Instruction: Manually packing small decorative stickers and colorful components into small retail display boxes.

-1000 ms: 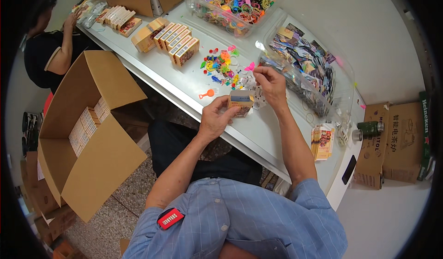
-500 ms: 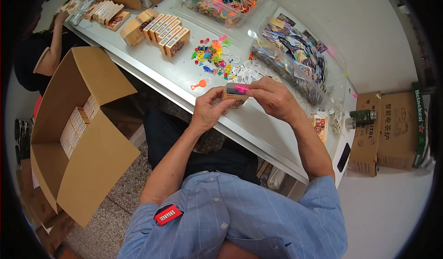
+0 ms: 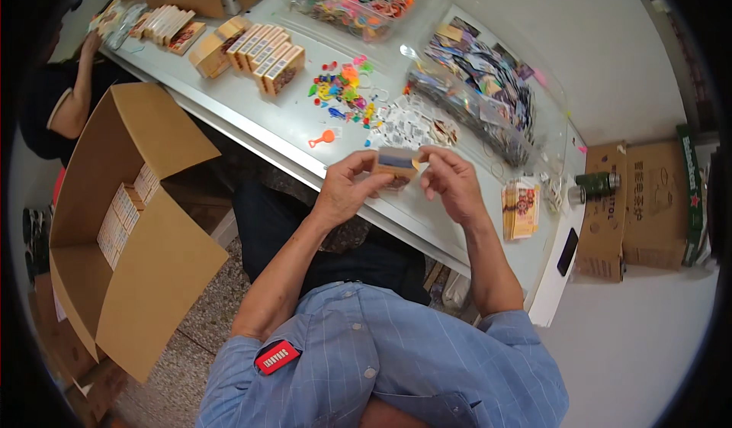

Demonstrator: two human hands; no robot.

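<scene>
In the head view, the left hand (image 3: 343,191) grasps a small box (image 3: 396,172) between thumb and fingers, held over the near edge of the white table (image 3: 435,218), its open top facing up. The right hand (image 3: 456,188) is just to the right of the box, fingers bent, fingertips close by the raised flap; whether they grip it I cannot tell. Beyond the box on the table lie white packets (image 3: 404,127), and to their left a heap of small bright toys (image 3: 347,88) with an orange shovel (image 3: 324,138) at its near side. Farther left stands a row of upright boxes (image 3: 267,56). At the far side are a clear tub (image 3: 328,17) of colourful trinkets and, to its right, a clear bin holding many cards (image 3: 488,77). Near the right end of the table sit a stack of printed cards (image 3: 521,208), a dark phone (image 3: 567,251) and a green bottle (image 3: 597,184). On the left, an open carton (image 3: 164,275) contains packed boxes (image 3: 120,220), and at the far left another person (image 3: 70,100) has an arm reaching to the table.
</scene>
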